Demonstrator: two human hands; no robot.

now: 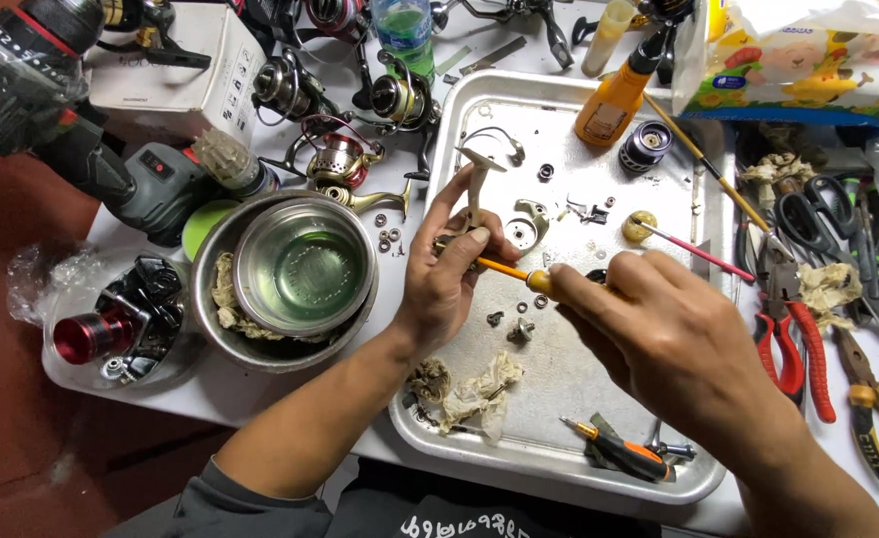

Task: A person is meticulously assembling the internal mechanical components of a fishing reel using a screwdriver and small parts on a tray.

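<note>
Over the middle of the metal tray (704, 478), the person's left hand (449, 274) is pinching a pale metal reel part (477, 179), fingers closed round its lower end so the T-shaped stem is standing upright above the thumb. The part is looking dull silver, slim and slightly curved. The right hand (659, 329) is gripping a screwdriver (504, 269) with a yellow shaft collar, fingers wrapped shut on the handle, the tip pointing left into the base of the part.

At the tray's upper right corner a tissue pack (808, 60) is lying, a soft rectangular packet in blue, yellow and white with cartoon pictures. Just inside the tray's top edge an orange bottle (609, 105) with a black nozzle is leaning. Left of the tray, at the far side, a white cardboard box (175, 65) is sitting among fishing reels (340, 154), and a green-labelled plastic bottle (405, 30) is standing beyond them.

Just left of the tray, a steel bowl (305, 264) holding clear liquid is resting inside a larger metal bowl (210, 329) lined with stained rag. Farther left, a clear plastic tub (71, 369) is holding a red spool and black parts. Inside the tray, small screws, washers and crumpled tissue (474, 394) are lying scattered. Right of the tray, pliers (793, 354) with red handles and scissors are lying.
</note>
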